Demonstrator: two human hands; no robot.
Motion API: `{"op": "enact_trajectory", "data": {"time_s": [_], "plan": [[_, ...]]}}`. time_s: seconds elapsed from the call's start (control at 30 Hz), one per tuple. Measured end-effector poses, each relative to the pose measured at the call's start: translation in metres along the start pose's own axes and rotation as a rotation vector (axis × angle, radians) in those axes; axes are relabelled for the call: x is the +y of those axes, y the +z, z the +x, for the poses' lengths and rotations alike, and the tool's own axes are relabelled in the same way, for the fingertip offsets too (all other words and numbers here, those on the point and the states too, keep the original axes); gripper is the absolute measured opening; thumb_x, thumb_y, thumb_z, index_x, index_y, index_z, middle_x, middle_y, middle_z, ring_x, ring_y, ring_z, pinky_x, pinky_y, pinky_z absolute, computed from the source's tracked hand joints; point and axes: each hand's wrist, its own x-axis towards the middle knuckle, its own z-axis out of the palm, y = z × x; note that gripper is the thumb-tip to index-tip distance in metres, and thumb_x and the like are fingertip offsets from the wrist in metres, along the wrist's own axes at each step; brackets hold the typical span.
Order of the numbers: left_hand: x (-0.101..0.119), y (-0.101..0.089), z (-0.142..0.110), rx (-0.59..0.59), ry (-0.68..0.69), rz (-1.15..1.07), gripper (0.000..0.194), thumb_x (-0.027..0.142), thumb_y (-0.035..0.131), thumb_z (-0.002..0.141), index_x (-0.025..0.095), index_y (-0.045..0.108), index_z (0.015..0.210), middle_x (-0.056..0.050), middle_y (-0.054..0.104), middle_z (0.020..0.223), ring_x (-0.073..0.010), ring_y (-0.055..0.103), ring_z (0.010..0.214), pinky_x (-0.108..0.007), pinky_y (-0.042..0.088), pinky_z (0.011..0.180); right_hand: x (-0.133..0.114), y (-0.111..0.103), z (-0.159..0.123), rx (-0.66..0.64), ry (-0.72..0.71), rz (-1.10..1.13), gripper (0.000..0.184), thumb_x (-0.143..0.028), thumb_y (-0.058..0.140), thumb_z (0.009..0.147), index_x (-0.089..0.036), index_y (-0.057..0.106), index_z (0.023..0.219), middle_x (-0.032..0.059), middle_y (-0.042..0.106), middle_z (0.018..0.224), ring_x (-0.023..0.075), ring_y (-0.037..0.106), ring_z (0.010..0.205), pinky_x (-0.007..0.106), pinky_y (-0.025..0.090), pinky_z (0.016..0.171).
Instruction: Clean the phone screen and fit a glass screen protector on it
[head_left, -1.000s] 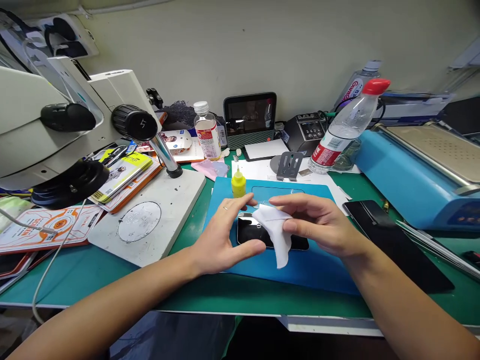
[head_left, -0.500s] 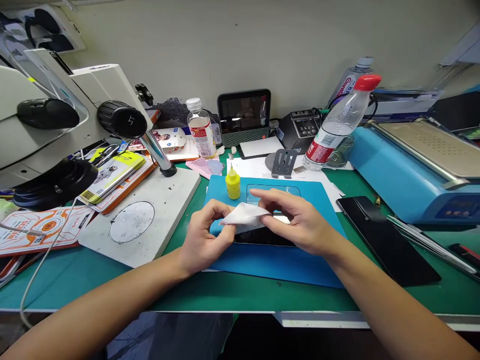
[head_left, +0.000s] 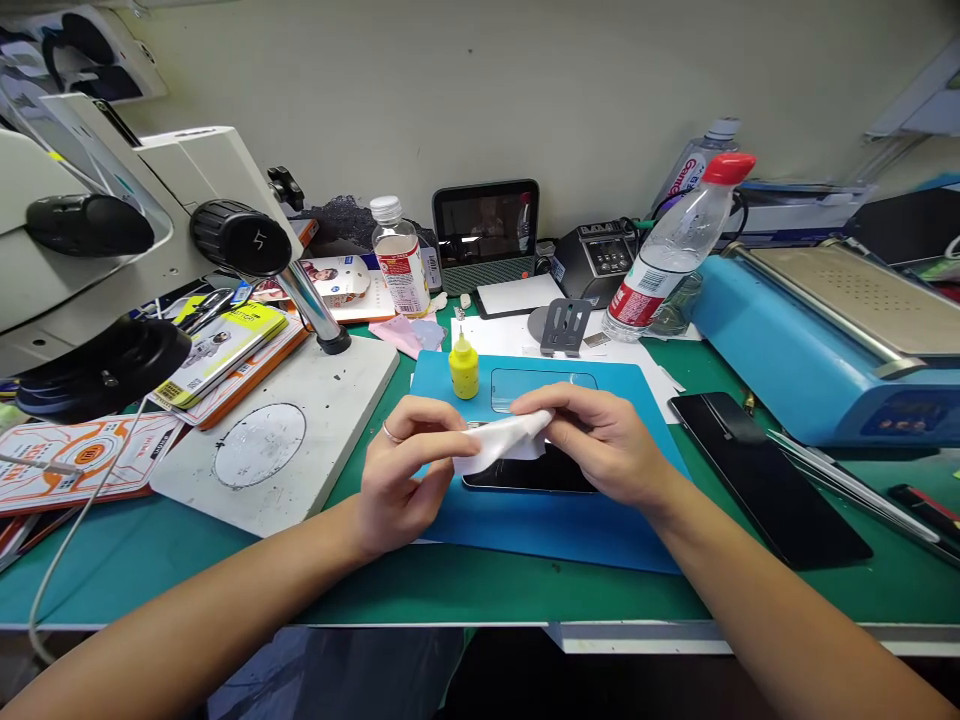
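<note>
A folded white wipe (head_left: 504, 442) is stretched between my two hands. My left hand (head_left: 409, 475), with a ring on one finger, is closed on its left end, the fingertips lying against the wipe. The other end is pinched between the thumb and fingers of my right hand (head_left: 604, 440). Just below lies a black phone (head_left: 525, 476), face up on the blue mat (head_left: 555, 535) and partly hidden by the wipe and my hands. Behind it a clear screen protector with a dark outline (head_left: 544, 380) lies flat, next to a small yellow dropper bottle (head_left: 464, 370).
To the left stands a microscope on a white base (head_left: 352, 400), with boxes around it. A blue machine with a metal plate (head_left: 795, 350) and a black flat panel (head_left: 772, 480) are at the right. Behind the mat are a phone stand (head_left: 565, 325) and a red-capped bottle (head_left: 660, 255).
The wipe has shifted slightly right and is now drawn out lengthwise. My left fingers have changed their hold on it, and my right fingers have closed tighter on its end.
</note>
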Motion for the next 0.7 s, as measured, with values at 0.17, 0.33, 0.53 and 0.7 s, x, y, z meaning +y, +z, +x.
{"op": "enact_trajectory", "data": {"time_s": [0.17, 0.33, 0.53, 0.7], "plan": [[-0.002, 0.005, -0.002, 0.062, -0.055, -0.172, 0.041, 0.0, 0.06, 0.093, 0.024, 0.058, 0.126, -0.005, 0.063, 0.105, -0.0168, 0.064, 0.1, -0.029, 0.06, 0.081, 0.001, -0.003, 0.001, -0.038, -0.13, 0.122, 0.032, -0.006, 0.058, 0.089, -0.027, 0.081, 0.095, 0.0034, 0.077, 0.093, 0.0179, 0.069, 0.082, 0.031, 0.054, 0.071], [0.0, 0.006, -0.001, -0.053, -0.247, -0.136, 0.023, 0.011, 0.048, 0.104, 0.023, 0.062, 0.118, -0.005, 0.069, 0.105, -0.0146, 0.066, 0.098, -0.027, 0.055, 0.084, 0.003, -0.006, 0.003, -0.035, -0.14, 0.122, 0.037, -0.001, 0.055, 0.082, -0.027, 0.082, 0.085, 0.0044, 0.074, 0.092, 0.0178, 0.066, 0.079, 0.033, 0.053, 0.071], [0.0, 0.004, 0.003, -0.15, -0.451, -0.311, 0.049, 0.056, 0.04, 0.106, 0.023, 0.052, 0.14, -0.011, 0.067, 0.126, -0.0223, 0.063, 0.103, -0.037, 0.052, 0.088, 0.002, -0.005, 0.003, -0.021, -0.129, 0.068, 0.047, 0.003, 0.049, 0.073, -0.028, 0.082, 0.087, 0.0035, 0.073, 0.094, 0.0179, 0.066, 0.082, 0.033, 0.053, 0.074], [0.0, 0.005, 0.008, -0.271, -0.515, -0.111, 0.049, 0.055, 0.058, 0.099, 0.023, 0.059, 0.137, -0.005, 0.068, 0.098, -0.021, 0.057, 0.091, -0.035, 0.046, 0.082, 0.004, -0.005, 0.003, -0.064, -0.126, 0.061, 0.041, -0.001, 0.052, 0.078, -0.028, 0.082, 0.087, 0.0047, 0.074, 0.095, 0.0188, 0.066, 0.082, 0.034, 0.054, 0.074]]}}
